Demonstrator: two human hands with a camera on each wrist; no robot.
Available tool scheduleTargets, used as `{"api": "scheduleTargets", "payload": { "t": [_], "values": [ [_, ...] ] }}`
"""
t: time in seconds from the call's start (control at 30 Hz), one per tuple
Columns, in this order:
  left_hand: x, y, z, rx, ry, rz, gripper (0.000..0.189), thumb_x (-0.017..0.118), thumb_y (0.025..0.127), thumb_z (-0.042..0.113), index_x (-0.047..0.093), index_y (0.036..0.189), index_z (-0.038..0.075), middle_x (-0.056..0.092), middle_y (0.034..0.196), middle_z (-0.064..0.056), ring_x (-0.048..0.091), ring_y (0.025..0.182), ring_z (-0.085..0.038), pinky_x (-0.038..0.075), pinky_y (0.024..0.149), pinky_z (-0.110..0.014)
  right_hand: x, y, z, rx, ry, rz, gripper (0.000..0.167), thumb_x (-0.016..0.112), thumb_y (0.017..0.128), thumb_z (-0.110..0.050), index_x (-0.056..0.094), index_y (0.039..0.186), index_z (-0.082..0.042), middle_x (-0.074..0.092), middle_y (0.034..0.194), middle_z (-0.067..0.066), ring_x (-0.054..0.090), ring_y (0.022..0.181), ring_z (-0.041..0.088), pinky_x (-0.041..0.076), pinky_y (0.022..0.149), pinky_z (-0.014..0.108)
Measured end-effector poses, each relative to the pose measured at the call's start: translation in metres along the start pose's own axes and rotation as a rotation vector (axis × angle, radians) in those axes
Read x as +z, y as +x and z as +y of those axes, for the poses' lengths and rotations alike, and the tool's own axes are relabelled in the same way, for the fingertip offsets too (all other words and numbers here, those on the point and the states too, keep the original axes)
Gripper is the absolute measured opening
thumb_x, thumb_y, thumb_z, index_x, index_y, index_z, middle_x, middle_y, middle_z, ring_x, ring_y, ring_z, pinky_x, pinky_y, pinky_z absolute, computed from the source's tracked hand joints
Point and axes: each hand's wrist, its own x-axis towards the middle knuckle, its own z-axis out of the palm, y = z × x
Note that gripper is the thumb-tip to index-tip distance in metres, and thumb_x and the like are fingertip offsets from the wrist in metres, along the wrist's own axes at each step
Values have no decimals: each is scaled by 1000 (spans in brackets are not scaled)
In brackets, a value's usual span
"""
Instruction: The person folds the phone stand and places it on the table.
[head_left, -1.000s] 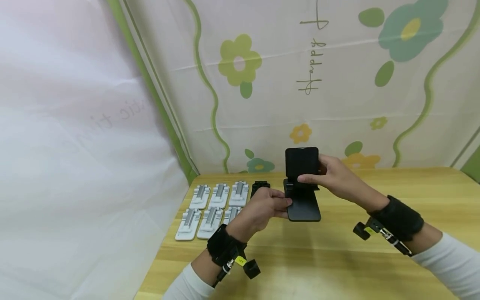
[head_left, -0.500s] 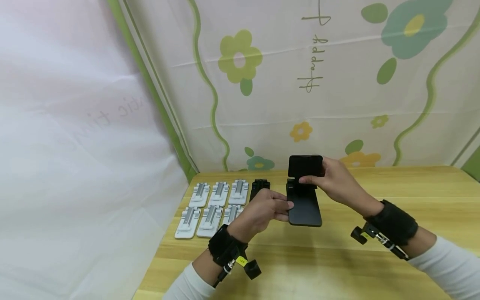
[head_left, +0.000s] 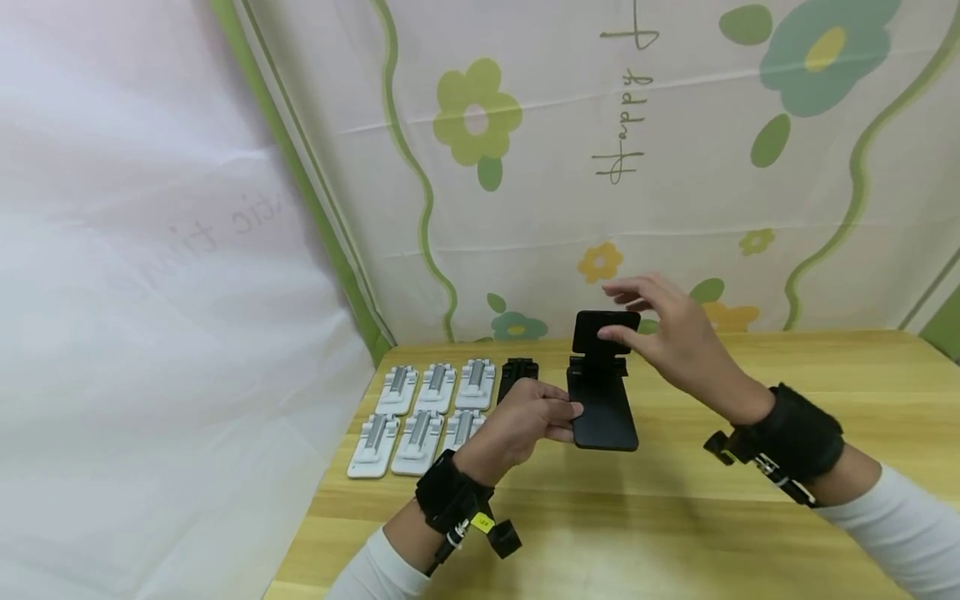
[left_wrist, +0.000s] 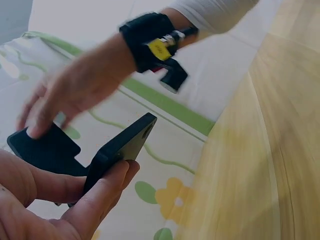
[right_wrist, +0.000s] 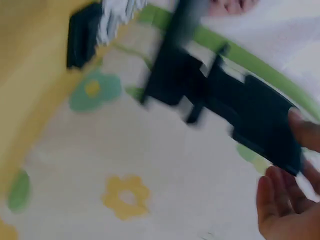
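A black folding phone stand (head_left: 604, 419) is held up above the table, its upper plate raised and its base plate sloping toward me. My left hand (head_left: 525, 417) pinches the left edge of the base between thumb and fingers; the left wrist view shows this grip on the stand (left_wrist: 120, 142) close up. My right hand (head_left: 675, 346) is spread around the upper plate, with its thumb over the front and its fingers lifted above the top edge. In the right wrist view the thumb is at the edge of the plate (right_wrist: 265, 120), and the fingers curve apart from it.
Several white folded phone stands (head_left: 422, 440) lie in two rows on the wooden table (head_left: 720, 533) at the left. A black folded stand (head_left: 517, 372) lies beside the far row, partly behind my left hand. A flowered curtain (head_left: 540, 217) hangs behind the table.
My right hand has loosened from the upper plate and its fingers have risen above it. The upper plate first tilted back, then came up somewhat. The left hand keeps its grip.
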Motion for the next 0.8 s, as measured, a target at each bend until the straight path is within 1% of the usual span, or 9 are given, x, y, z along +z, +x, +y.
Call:
{"api": "scheduleTargets", "payload": {
  "t": [0.07, 0.1, 0.17, 0.27, 0.37, 0.47, 0.57, 0.63, 0.8],
  "values": [
    [-1, 0, 0, 10, 13, 13, 24, 66, 99, 5, 72, 118, -8, 75, 101, -21, 77, 88, -28, 63, 84, -35, -4, 6, -2, -117, -63, 52, 45, 82, 83, -1, 68, 126, -8, 65, 119, 8, 58, 105, 20, 46, 91, 25],
    [-1, 0, -1, 12, 19, 19, 24, 65, 99, 5, 72, 118, -8, 74, 102, -21, 77, 87, -26, 63, 83, -35, -6, 8, -3, -159, -91, 65, 41, 82, 82, 1, 71, 120, -8, 66, 114, 8, 58, 102, 20, 45, 88, 24],
    [-2, 0, -1, 12, 23, 33, 24, 65, 98, 4, 72, 117, -8, 74, 102, -21, 77, 84, -24, 63, 82, -34, -8, 11, -6, -206, -123, 59, 34, 83, 80, 4, 75, 110, -8, 68, 106, 6, 57, 97, 19, 43, 85, 25],
    [-3, 0, -2, 4, 20, 42, 25, 66, 98, 3, 71, 119, -8, 72, 104, -21, 76, 81, -22, 64, 81, -34, -9, 12, -8, -207, -160, 26, 27, 83, 79, 6, 75, 102, -7, 68, 100, 5, 59, 94, 20, 46, 80, 28],
    [-4, 1, -2, 2, 26, 46, 26, 65, 98, 3, 70, 120, -9, 71, 106, -21, 75, 80, -20, 64, 80, -34, -8, 10, -11, -197, -180, 4, 25, 83, 79, 8, 73, 98, -4, 68, 96, 7, 60, 89, 21, 49, 76, 33],
    [-6, 1, -3, 12, 35, 53, 26, 65, 98, 2, 69, 121, -10, 69, 106, -21, 73, 81, -19, 64, 80, -34, -5, 7, -14, -212, -181, -5, 25, 81, 79, 10, 70, 98, -2, 67, 95, 9, 60, 89, 23, 50, 75, 36],
    [-7, 1, -3, 17, 37, 58, 26, 65, 98, 2, 68, 121, -11, 69, 105, -23, 72, 80, -18, 64, 80, -35, -2, 2, -15, -250, -185, -2, 26, 81, 78, 11, 68, 97, -1, 67, 95, 10, 59, 90, 24, 50, 76, 37],
    [-9, 2, -2, 17, 25, 57, 28, 63, 99, 1, 67, 123, -12, 69, 109, -23, 72, 77, -15, 64, 78, -32, 2, -1, -17, -284, -186, -2, 26, 82, 77, 12, 68, 96, -1, 66, 93, 10, 60, 89, 24, 51, 76, 37],
    [-17, 6, 4, 18, -69, 60, 27, 59, 100, -2, 67, 122, -15, 65, 122, -24, 68, 69, -10, 60, 66, -20, 16, -15, -23, -383, -216, -21, 26, 83, 76, 11, 70, 95, -2, 66, 92, 9, 60, 86, 23, 55, 73, 37]
  ]
}}
